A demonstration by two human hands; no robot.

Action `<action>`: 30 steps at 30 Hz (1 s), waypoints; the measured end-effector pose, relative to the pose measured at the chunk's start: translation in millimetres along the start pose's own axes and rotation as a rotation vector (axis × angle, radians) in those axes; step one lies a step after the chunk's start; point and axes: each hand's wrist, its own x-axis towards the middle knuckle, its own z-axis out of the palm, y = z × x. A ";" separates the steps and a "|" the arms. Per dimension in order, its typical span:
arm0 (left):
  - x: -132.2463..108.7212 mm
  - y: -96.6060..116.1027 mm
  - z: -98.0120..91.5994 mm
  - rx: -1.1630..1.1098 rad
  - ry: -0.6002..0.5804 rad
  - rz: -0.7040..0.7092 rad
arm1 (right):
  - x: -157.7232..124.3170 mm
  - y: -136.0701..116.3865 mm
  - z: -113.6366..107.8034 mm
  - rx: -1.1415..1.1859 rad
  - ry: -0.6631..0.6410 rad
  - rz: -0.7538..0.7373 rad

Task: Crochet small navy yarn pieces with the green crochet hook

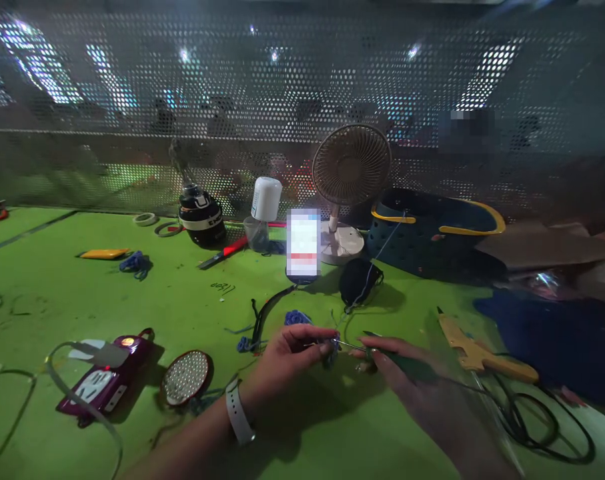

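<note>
My left hand, with a pale watch strap on its wrist, pinches a small purple crochet piece between thumb and fingertips. In my right hand is a thin metal crochet hook, its tip at the crochet piece. A light blue yarn strand comes from the dark blue basket past a dark round object towards my hands. Just beyond my left hand lies a coiled purple crochet piece. My fingers partly cover the piece being held.
A phone with a blurred screen stands before a small fan. At left are a purple power strip and a round studded object. A yellow glue gun and looped cable lie right. Perforated metal panel behind.
</note>
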 end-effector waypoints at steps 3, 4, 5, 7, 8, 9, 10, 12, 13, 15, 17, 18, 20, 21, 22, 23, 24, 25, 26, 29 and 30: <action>-0.5 1.9 -0.3 0.028 -0.005 -0.003 | -3.8 8.0 -0.5 -0.072 0.031 -0.007; -0.6 2.1 -0.6 0.041 -0.009 -0.004 | -5.1 11.5 -0.5 -0.104 0.049 -0.013; -0.6 2.0 -1.1 0.054 -0.016 -0.004 | -6.3 15.1 -0.5 -0.134 0.068 -0.015; -0.4 1.1 -2.4 0.085 -0.042 -0.003 | -7.8 21.4 -0.9 -0.179 0.111 -0.004; -0.3 0.4 -3.2 0.098 -0.061 0.000 | -8.0 23.7 -1.2 -0.191 0.120 0.006; -0.3 -0.4 -3.8 0.105 -0.082 0.004 | -7.8 25.3 -1.7 -0.192 0.120 0.014; -0.4 -1.2 -4.3 0.108 -0.105 0.004 | -7.3 26.2 -2.2 -0.174 0.109 0.019; -1.3 -2.2 -4.5 0.108 -0.144 -0.009 | -5.7 26.5 -3.3 -0.085 0.062 0.038; -2.0 -2.3 -4.2 0.106 -0.158 -0.026 | -4.6 26.4 -3.8 -0.020 0.028 0.061; -3.6 -1.7 -3.1 0.094 -0.175 -0.076 | -2.3 27.3 -4.3 0.126 -0.021 0.134; -4.9 -0.7 -2.3 0.083 -0.190 -0.126 | 0.6 30.5 -3.5 0.287 -0.062 0.230; -5.2 -0.3 -2.3 0.085 -0.207 -0.146 | 2.3 32.9 -2.4 0.374 -0.075 0.282; -5.4 0.1 -3.0 0.098 -0.253 -0.160 | 5.8 38.2 1.2 0.541 -0.120 0.394; -5.4 0.3 -3.6 0.110 -0.280 -0.158 | 7.4 40.5 3.6 0.591 -0.133 0.433; -5.4 0.5 -4.2 0.122 -0.306 -0.154 | 9.0 42.1 6.3 0.630 -0.144 0.470; -5.3 0.9 -4.6 0.137 -0.327 -0.148 | 10.5 43.0 9.1 0.655 -0.149 0.502; -5.2 1.5 -4.7 0.152 -0.342 -0.144 | 11.8 42.9 11.8 0.672 -0.154 0.529; -5.1 2.3 -4.7 0.166 -0.352 -0.142 | 12.9 42.0 14.2 0.690 -0.161 0.559; -4.9 3.2 -4.4 0.176 -0.357 -0.144 | 14.0 40.5 16.2 0.706 -0.162 0.584; -4.0 5.6 -3.4 0.163 -0.346 -0.154 | 17.0 33.9 18.8 0.735 -0.153 0.632; -3.6 6.0 -3.4 0.153 -0.340 -0.156 | 17.9 31.9 18.6 0.743 -0.149 0.640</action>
